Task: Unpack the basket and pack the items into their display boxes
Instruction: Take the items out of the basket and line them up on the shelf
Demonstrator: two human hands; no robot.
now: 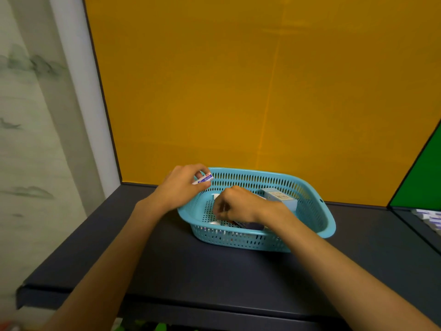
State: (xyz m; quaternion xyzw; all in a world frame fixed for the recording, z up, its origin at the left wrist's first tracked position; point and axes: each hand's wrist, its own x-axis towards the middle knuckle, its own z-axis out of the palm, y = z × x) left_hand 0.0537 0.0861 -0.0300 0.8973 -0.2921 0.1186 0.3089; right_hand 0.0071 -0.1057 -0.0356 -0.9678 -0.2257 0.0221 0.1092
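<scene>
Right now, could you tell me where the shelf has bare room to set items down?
The dark shelf is bare between the blue basket and its front edge, and left of the basket. The basket is crowded: both hands, a pale blue box and other items.

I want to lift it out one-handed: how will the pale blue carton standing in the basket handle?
The pale blue carton looks like thin card, so probably light and stiff but crushable. It stands upright against the basket wall, so a nudge from the right hand could tip it. Flat faces: it should not roll.
</scene>
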